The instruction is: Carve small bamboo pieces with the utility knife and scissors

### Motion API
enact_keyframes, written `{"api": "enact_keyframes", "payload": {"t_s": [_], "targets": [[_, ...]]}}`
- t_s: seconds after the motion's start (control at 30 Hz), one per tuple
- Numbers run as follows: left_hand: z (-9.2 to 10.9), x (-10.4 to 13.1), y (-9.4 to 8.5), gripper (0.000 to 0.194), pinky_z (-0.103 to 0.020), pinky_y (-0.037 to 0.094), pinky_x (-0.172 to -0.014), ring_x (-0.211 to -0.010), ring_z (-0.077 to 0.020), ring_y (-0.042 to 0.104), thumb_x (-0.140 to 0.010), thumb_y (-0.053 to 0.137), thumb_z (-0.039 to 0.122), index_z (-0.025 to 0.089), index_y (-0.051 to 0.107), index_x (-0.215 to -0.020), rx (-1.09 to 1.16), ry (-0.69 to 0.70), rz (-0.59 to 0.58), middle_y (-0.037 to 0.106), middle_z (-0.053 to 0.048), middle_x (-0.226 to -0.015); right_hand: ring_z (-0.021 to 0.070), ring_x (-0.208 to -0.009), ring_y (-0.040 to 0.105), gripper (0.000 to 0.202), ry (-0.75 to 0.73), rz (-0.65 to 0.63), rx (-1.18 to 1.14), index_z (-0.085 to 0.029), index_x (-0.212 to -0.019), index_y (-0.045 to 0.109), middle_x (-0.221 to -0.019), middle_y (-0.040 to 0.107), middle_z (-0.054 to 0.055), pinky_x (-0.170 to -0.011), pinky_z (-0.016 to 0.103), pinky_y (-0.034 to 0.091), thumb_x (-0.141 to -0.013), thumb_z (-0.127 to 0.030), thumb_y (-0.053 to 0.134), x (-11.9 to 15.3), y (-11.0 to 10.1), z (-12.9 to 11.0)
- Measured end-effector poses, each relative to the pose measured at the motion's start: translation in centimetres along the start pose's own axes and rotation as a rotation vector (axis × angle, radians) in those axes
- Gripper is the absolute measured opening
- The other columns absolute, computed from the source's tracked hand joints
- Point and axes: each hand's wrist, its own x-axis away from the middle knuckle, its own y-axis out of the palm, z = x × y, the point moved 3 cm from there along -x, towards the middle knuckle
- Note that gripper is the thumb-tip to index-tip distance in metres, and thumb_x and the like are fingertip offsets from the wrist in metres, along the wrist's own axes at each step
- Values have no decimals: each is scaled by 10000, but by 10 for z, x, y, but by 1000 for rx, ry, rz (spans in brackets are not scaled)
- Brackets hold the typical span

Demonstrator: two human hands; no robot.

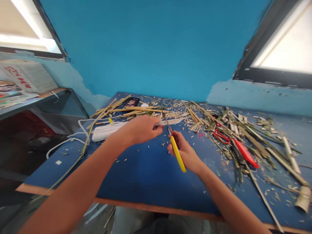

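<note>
My left hand (146,128) is closed around a flat, pale strip (174,121), which looks like split bamboo and points to the right. In my right hand (184,149) is a yellow-handled cutting tool (178,154) with a narrow dark metal blade. The blade slants up and left and crosses the strip just beyond my left fingers; whether it touches the strip I cannot tell. Part of the tool is hidden by my right fingers. Behind the strip lie thin bamboo sticks (143,110) and many small shavings (174,114).
A white power strip (107,130) with a looping cable lies left, and a phone (131,102) near the wall. To the right are red-handled scissors (221,136), a red tool handle (245,153) and heaped bamboo scraps (253,136). The blue table (146,182) has a wooden front edge.
</note>
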Motion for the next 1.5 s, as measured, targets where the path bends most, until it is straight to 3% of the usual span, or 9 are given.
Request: {"api": "enact_keyframes", "payload": {"t_s": [0.3,0.53,0.77,1.03,1.5], "targets": [[19,-8,-4,238,-271,160,-519,-458,-112,329,-792,453,349,173,490,-636,10,-4,-11,463,-12,-529,150,-808,514,508,-25,28,-18,-241,-1139,437,-933,536,13,-730,294,450,-706,-401,646,-6,-19,8],[18,-11,-9,291,-265,175,-522,-474,-121,354,-826,432,408,171,533,-691,61,13,50,490,-14,-556,170,-791,535,446,-28,153,-6,-234,-1029,488,-848,548,2,-704,298,451,-665,-410,677,-8,-29,9],[9,-13,-6,374,-263,179,-511,-475,-118,378,-820,460,475,167,537,-623,158,-3,83,503,-14,-549,162,-840,521,436,-21,87,-24,-247,-1072,455,-919,531,6,-730,280,449,-717,-430,629,-7,-32,10],[13,-12,-4,430,-264,169,-508,-472,-115,371,-853,383,504,165,511,-622,70,4,84,500,-15,-546,152,-894,491,473,-50,17,-35,-256,-1133,394,-999,486,12,-831,282,418,-747,-422,610,-5,-31,7],[25,-7,-6,424,-254,256,-514,-555,-144,492,-895,299,448,161,585,-769,-41,28,1,617,-51,-692,161,-844,491,501,-54,20,-23,-241,-1134,437,-930,513,13,-762,279,421,-720,-450,627,-5,-33,9]]}}
